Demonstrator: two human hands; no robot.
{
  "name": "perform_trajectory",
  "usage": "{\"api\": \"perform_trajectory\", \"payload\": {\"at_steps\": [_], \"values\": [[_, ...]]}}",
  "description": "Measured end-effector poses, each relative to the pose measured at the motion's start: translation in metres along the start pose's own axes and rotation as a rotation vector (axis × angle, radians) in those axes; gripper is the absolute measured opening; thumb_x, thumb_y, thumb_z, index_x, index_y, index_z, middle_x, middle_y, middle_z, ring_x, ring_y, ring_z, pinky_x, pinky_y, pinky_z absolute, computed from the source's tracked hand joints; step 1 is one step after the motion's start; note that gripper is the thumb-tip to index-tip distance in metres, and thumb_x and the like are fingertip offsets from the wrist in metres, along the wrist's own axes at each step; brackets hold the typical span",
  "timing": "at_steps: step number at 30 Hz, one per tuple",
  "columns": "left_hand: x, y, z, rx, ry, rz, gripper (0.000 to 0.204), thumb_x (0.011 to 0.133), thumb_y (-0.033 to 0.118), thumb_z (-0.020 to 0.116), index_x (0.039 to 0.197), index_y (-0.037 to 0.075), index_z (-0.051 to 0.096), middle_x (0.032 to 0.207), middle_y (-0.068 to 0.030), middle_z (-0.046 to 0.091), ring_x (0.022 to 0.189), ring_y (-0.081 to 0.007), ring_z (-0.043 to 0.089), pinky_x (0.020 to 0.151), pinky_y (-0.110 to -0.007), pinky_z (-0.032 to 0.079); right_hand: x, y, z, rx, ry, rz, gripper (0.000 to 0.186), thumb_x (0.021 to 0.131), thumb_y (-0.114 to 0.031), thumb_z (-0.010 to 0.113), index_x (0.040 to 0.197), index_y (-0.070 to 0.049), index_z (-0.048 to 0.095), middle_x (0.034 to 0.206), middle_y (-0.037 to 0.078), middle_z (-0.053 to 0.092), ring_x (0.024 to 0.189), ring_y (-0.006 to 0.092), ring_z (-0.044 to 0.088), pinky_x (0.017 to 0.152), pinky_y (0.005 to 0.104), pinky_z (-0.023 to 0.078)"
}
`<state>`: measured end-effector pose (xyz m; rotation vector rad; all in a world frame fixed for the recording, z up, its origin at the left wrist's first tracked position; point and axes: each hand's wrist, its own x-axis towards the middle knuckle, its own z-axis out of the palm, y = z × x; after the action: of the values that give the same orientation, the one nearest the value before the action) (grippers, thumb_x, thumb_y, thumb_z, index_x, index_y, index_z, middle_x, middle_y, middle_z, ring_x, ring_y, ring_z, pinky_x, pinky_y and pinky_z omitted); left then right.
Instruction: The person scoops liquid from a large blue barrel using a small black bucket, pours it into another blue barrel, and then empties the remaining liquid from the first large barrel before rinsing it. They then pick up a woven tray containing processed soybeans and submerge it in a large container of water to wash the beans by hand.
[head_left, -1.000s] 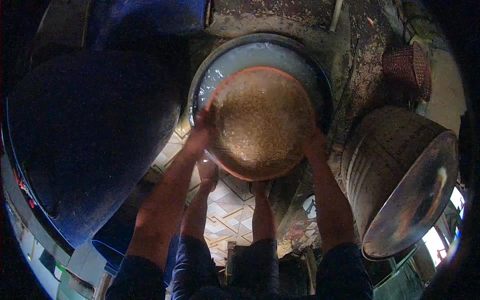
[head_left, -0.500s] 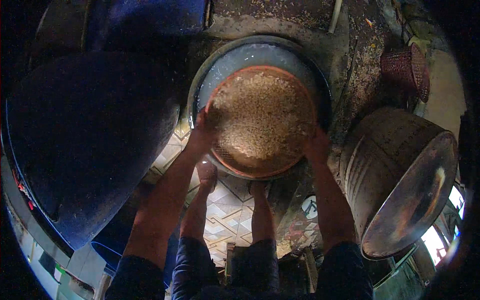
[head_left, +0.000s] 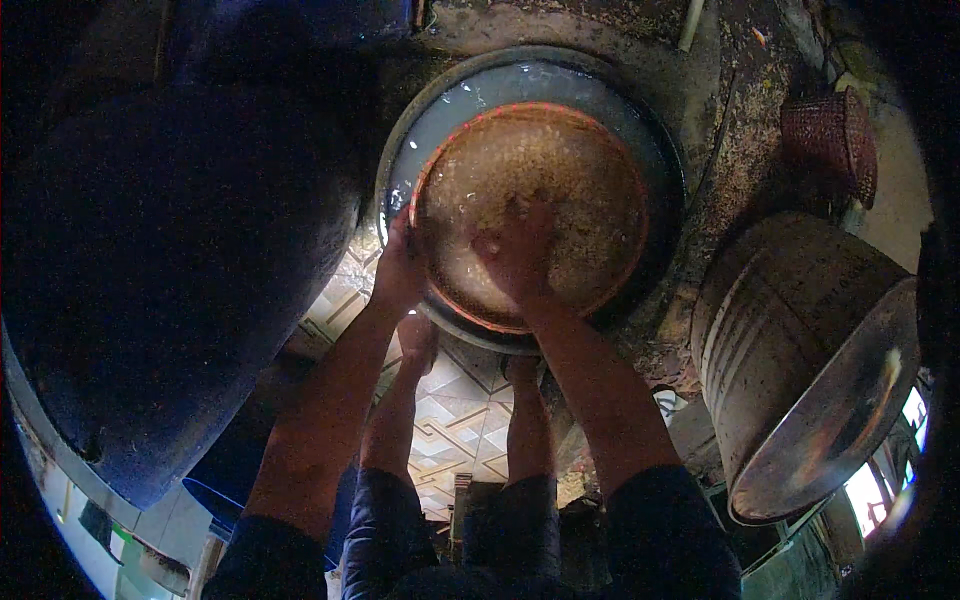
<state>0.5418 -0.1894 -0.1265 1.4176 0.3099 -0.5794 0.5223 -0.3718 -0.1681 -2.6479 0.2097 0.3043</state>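
Note:
A round sieve basket (head_left: 638, 255) with an orange rim sits low inside a large grey basin (head_left: 660, 140) of cloudy water. Pale tan grains (head_left: 560, 150) cover its bottom, and water seems to lie over them. At the sieve's left side, my left hand (head_left: 402, 268) is closed round the rim. My right hand (head_left: 520, 255) reaches into the sieve near its middle, fingers apart, touching the grains. Its fingertips are partly hidden among them, and I see nothing held there.
A big dark container (head_left: 180, 270) fills the left side. To the right, a grimy metal drum (head_left: 790, 320) lies tilted below a reddish woven basket (head_left: 835, 140). Scattered grains litter the ground (head_left: 735, 180) beside the basin. My feet stand on patterned tiles (head_left: 455, 420) at the basin's near edge.
My right hand has let go of the sieve's right rim and moved left into the grains. The sieve sits lower, with more water over the grains. My left hand stays on the rim.

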Motion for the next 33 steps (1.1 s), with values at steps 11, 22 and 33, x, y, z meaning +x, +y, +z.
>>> {"api": "perform_trajectory", "payload": {"at_steps": [11, 22, 33], "values": [[0.005, -0.016, -0.014, 0.231, 0.018, -0.057, 0.049, 0.095, 0.008, 0.047, 0.14, 0.008, 0.03, 0.131, -0.0114, 0.047, 0.126, -0.0228, 0.042, 0.106, -0.033, 0.032, -0.022, 0.086, -0.023, -0.303, -0.229, -0.064, 0.06, 0.072, -0.049, 0.066, 0.122, -0.017, 0.059, 0.141, 0.022, 0.032, 0.128, 0.0508, 0.027, 0.103, 0.0687, 0.015], [0.002, -0.009, -0.013, -0.288, -0.003, -0.109, 0.049, 0.098, 0.015, 0.047, 0.142, 0.007, 0.028, 0.133, -0.0111, 0.046, 0.122, -0.024, 0.045, 0.105, -0.035, 0.034, -0.016, -0.015, 0.003, 0.045, -0.017, -0.249, 0.062, 0.076, -0.052, 0.063, 0.122, -0.012, 0.056, 0.142, 0.023, 0.03, 0.128, 0.0479, 0.029, 0.102, 0.0637, 0.025], [0.006, -0.025, -0.017, 0.091, -0.046, 0.037, 0.048, 0.096, 0.007, 0.045, 0.142, 0.007, 0.029, 0.139, -0.0102, 0.041, 0.129, -0.0227, 0.039, 0.109, -0.035, 0.029, -0.025, 0.06, -0.031, 0.134, 0.007, 0.212, 0.078, 0.07, -0.044, 0.071, 0.136, -0.011, 0.045, 0.145, 0.028, 0.021, 0.133, 0.0526, 0.016, 0.104, 0.0657, 0.018]]}}
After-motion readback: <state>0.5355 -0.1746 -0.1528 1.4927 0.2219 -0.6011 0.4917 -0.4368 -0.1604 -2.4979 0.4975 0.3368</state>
